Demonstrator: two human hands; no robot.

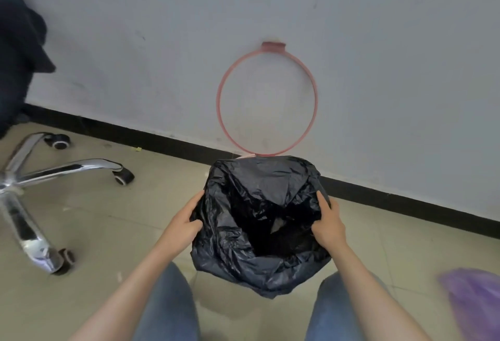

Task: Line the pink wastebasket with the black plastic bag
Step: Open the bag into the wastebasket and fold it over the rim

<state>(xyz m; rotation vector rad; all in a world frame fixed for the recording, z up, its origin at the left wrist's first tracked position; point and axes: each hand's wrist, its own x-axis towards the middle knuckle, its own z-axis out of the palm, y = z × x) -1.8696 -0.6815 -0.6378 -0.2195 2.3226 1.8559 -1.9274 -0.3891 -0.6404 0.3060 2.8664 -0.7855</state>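
Note:
The black plastic bag (259,221) is draped over the wastebasket on the floor by the wall, its mouth open towards me. The bag hides the basket body; only a small pink bit (247,155) shows at the far rim. A pink retaining ring (219,102) stands tipped up against the wall behind it. My left hand (186,221) grips the bag's left edge. My right hand (328,221) grips its right edge, fingers curled over the plastic.
A chrome office-chair base (32,178) with castors stands on the tiled floor at the left. A purple plastic bag (476,305) lies at the lower right. My knees in jeans (167,308) flank the basket. A black skirting board (405,200) runs along the white wall.

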